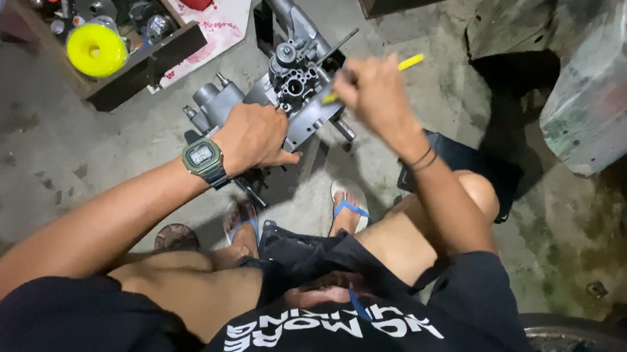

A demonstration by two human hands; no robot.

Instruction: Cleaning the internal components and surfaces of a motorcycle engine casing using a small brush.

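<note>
Grey metal engine part (290, 90) sits on the concrete floor (51, 156), just past both hands. The left hand (253, 137) lies curled over its near edge, gripping it; the right hand (372, 93) is closed round a yellow-handled tool (408, 63) poked into it. Beyond the left hand, a wooden tray (143, 67) holds a yellow spool (95, 49) and dark metal bits.
</note>
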